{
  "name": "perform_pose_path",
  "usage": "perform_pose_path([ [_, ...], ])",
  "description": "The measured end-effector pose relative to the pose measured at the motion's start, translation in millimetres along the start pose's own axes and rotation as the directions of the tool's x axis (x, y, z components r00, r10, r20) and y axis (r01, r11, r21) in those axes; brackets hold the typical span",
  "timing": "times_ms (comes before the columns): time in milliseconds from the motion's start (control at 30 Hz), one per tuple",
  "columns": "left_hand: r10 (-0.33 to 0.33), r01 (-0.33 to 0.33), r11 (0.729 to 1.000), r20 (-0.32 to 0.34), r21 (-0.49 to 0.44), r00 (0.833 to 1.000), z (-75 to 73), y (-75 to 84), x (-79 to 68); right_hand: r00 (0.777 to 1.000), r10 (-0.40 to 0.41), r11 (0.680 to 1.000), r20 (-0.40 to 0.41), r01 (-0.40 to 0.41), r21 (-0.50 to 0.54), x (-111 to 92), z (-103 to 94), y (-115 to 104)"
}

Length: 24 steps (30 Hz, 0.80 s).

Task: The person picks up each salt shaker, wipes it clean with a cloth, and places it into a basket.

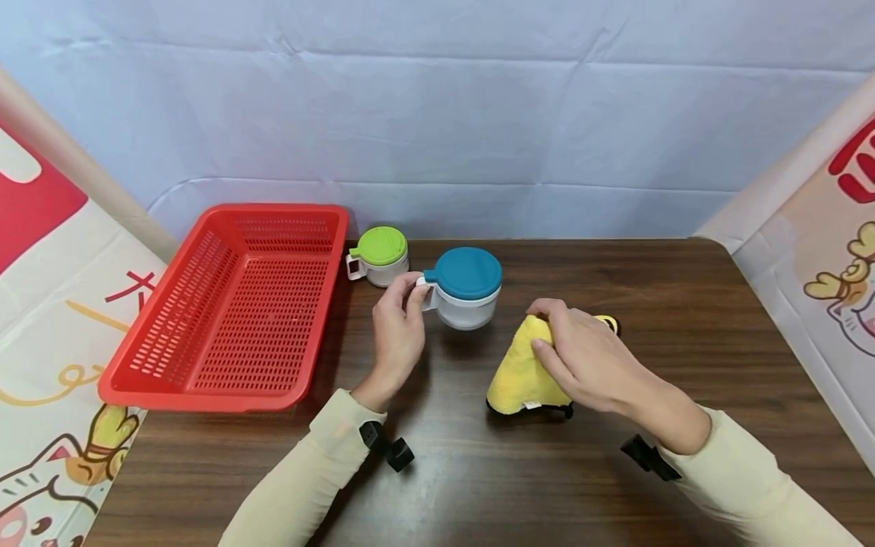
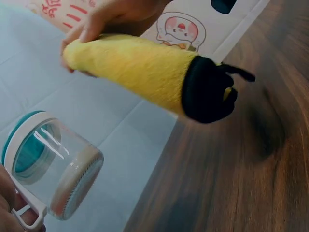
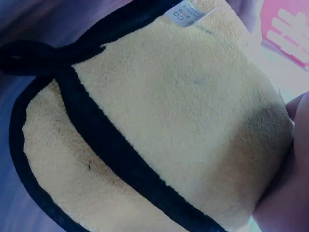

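By its white handle my left hand [image 1: 399, 331] holds a clear jar with a blue lid [image 1: 468, 273]. The left wrist view shows pale contents at the bottom of this jar [image 2: 58, 164], which looks raised off the table. Between thumb and fingers my right hand [image 1: 593, 357] pinches a folded yellow cloth [image 1: 522, 372] with black edging. A hanging loop [image 3: 26, 57] and a small white tag [image 3: 185, 12] show on the cloth in the right wrist view. Behind my left hand stands a similar jar with a green lid [image 1: 381, 247].
A red perforated basket [image 1: 314, 334] stands on the left of the brown wooden table [image 1: 683, 304], close beside the green-lidded jar. A pale cloth backdrop [image 1: 437, 121] hangs behind the table, and printed sheets [image 1: 813, 304] flank both sides.
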<state>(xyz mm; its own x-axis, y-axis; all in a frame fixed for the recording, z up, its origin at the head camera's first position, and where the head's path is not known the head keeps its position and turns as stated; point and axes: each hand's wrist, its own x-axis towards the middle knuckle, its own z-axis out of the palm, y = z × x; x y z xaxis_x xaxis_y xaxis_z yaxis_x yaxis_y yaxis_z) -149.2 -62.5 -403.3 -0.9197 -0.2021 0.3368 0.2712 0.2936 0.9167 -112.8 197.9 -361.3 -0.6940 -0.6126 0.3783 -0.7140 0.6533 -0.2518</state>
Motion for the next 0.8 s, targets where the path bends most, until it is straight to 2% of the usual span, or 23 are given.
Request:
perform_pose_path([
  [400,0.031,-0.031,1.000,0.017,0.006,0.999,14.5,10.3,-0.5,0.999,-0.005,1.000,-0.031,0.005,0.000,30.8,-2.6,-19.0],
  [667,0.061,-0.061,0.998,0.016,0.022,0.998,19.4,13.6,-1.1,0.989,-0.050,0.999,-0.140,0.048,-0.015,45.4,0.6,-28.6],
  [800,0.066,-0.067,0.998,0.020,0.015,0.998,21.0,13.6,-1.7,0.986,-0.039,0.999,-0.161,0.035,-0.026,51.0,1.9,-32.7],
])
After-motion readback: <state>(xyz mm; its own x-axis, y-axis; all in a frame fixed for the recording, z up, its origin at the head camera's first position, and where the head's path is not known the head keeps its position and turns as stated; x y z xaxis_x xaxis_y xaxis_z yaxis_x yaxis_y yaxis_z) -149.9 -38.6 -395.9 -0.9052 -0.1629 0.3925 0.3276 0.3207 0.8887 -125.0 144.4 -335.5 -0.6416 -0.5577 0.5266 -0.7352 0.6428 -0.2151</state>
